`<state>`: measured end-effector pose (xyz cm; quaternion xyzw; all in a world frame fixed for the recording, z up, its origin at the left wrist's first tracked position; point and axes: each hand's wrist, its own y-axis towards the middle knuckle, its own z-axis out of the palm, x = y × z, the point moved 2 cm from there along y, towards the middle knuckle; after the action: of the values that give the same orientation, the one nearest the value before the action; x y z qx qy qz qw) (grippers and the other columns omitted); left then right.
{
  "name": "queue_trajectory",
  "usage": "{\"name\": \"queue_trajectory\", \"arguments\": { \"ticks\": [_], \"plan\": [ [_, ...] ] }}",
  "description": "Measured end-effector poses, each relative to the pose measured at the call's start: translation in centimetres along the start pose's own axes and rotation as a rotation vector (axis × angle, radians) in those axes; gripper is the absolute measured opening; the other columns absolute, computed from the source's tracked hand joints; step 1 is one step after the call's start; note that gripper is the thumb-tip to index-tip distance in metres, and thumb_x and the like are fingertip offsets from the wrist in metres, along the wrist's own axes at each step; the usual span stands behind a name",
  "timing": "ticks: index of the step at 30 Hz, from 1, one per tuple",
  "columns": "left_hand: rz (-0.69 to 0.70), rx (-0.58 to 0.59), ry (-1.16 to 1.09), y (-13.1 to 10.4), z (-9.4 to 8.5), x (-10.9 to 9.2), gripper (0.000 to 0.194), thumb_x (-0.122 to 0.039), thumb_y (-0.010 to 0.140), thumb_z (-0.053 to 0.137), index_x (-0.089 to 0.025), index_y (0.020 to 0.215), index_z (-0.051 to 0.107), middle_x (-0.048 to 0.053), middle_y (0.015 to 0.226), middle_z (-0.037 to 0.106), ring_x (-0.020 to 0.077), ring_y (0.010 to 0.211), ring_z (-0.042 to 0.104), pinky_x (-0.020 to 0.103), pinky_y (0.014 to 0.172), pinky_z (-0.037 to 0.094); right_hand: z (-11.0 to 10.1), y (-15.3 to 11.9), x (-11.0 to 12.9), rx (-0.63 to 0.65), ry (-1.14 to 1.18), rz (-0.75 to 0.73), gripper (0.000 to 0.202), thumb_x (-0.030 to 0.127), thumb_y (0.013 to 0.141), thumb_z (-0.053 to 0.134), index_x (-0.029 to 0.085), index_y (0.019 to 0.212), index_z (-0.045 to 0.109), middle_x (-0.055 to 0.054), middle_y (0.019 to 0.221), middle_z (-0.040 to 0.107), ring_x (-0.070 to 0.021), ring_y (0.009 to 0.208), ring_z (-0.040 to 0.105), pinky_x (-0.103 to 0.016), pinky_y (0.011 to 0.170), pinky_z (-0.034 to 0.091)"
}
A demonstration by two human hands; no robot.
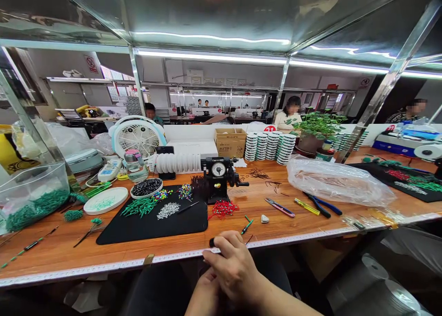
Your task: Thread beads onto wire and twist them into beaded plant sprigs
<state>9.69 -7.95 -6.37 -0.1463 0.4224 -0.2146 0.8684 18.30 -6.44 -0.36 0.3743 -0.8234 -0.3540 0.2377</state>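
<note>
Lower centre: right hand [237, 269], fingers curled near a black piece [212, 242], overlaps left hand [209, 283]; what either grips cannot be told. Centre left: dark mat [148, 229], presumably corralling beads [185, 191].

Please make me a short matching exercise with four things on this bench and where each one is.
Things:
1. Black beads
2. Silvery pieces
3. Red pieces
4. Leafy plant

Places:
A. In a brown pot
B. On the bench, by the mat's right edge
C. In a round white dish
D. Directly on the black mat

Pairs: 1-C, 2-D, 3-B, 4-A
</note>
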Motion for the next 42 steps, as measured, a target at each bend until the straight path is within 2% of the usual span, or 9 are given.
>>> {"name": "queue_trajectory", "arguments": {
  "ticks": [3,5,8,12,16,22,26,32,42],
  "plan": [
    [0.031,0.055,0.051,-1.1,0.3,-1.8,0.025,-0.029,0.059,0.079,-0.013,0.061,0.060,-0.001,0.047,0.056,0.0066,0.036,0.042,0.018,0.036,0.028,-1.7,-1.6,1.2,-0.209,-0.045,-0.126,0.022,0.015,0.084,0.046,0.013,0.098,0.062,-0.004,0.065,0.049,-0.0153,0.058,0.043,-0.028,0.052,0.034],
    [0.042,0.025,0.065,-1.8,0.6,-3.0,0.023,-0.028,0.063,0.078,-0.014,0.066,0.060,0.003,0.057,0.063,0.0095,0.044,0.052,0.017,0.038,0.031,-2.1,-2.5,2.0,-0.290,-0.051,-0.189,0.016,0.012,0.084,0.048,0.013,0.091,0.063,0.000,0.056,0.043,-0.0126,0.050,0.037,-0.025,0.045,0.031],
    [0.046,-0.035,0.078,-2.4,1.1,-4.7,0.020,-0.024,0.064,0.076,-0.013,0.070,0.060,0.009,0.070,0.067,0.0184,0.066,0.064,0.015,0.040,0.034,-1.5,-3.2,2.5,-0.311,-0.026,-0.163,0.013,0.011,0.084,0.051,0.015,0.082,0.063,0.002,0.050,0.040,-0.0119,0.047,0.034,-0.022,0.042,0.030],
    [0.073,-0.052,0.131,-2.6,1.2,-6.5,0.015,-0.021,0.068,0.071,-0.011,0.069,0.061,0.006,0.065,0.062,0.0125,0.056,0.059,0.014,0.034,0.025,-0.1,-3.2,2.4,-0.323,-0.009,-0.162,0.012,0.014,0.084,0.052,0.015,0.080,0.063,0.001,0.051,0.041,-0.0117,0.046,0.033,-0.022,0.040,0.030],
    [0.071,-0.051,0.168,-2.6,0.8,-8.0,0.010,-0.018,0.070,0.068,-0.012,0.071,0.060,-0.001,0.059,0.053,0.0080,0.051,0.049,0.016,0.044,0.037,1.0,-3.1,2.3,-0.255,0.010,-0.119,0.013,0.016,0.085,0.051,0.018,0.079,0.062,0.001,0.054,0.044,-0.0122,0.047,0.036,-0.023,0.041,0.029],
    [0.192,-0.003,0.314,-2.1,0.0,-9.7,0.029,-0.030,0.069,0.071,-0.017,0.059,0.047,-0.009,0.048,0.033,0.0057,0.043,0.025,0.018,0.041,0.023,0.3,-2.3,1.9,-0.211,0.154,0.085,0.021,0.027,0.089,0.045,0.015,0.101,0.057,-0.005,0.070,0.051,-0.0161,0.060,0.049,-0.025,0.050,0.040],
    [0.397,-0.097,0.638,-2.0,-0.2,-10.6,0.028,-0.041,0.072,0.065,-0.017,0.065,0.053,-0.007,0.050,0.040,0.0089,0.047,0.031,0.021,0.044,0.027,-0.3,-0.8,1.1,-0.080,0.054,0.299,0.015,0.017,0.087,0.045,0.019,0.091,0.060,-0.008,0.084,0.055,-0.0212,0.077,0.052,-0.032,0.066,0.044],
    [0.669,-0.193,0.975,-2.4,-0.2,-10.9,0.026,-0.044,0.078,0.058,-0.019,0.072,0.057,-0.002,0.064,0.053,0.0150,0.059,0.043,0.025,0.055,0.036,1.3,0.5,0.4,-0.007,-0.021,0.399,0.011,0.017,0.085,0.048,0.019,0.081,0.058,-0.008,0.093,0.054,-0.0222,0.084,0.050,-0.034,0.074,0.042],
    [0.437,-0.147,0.641,-2.0,0.3,-11.2,0.030,-0.041,0.068,0.067,-0.018,0.058,0.051,-0.007,0.047,0.039,0.0093,0.046,0.030,0.021,0.044,0.026,2.3,0.9,-0.2,0.009,-0.101,0.377,0.013,0.015,0.086,0.049,0.020,0.080,0.059,-0.005,0.080,0.053,-0.0201,0.076,0.047,-0.031,0.064,0.036]
  ]
}}
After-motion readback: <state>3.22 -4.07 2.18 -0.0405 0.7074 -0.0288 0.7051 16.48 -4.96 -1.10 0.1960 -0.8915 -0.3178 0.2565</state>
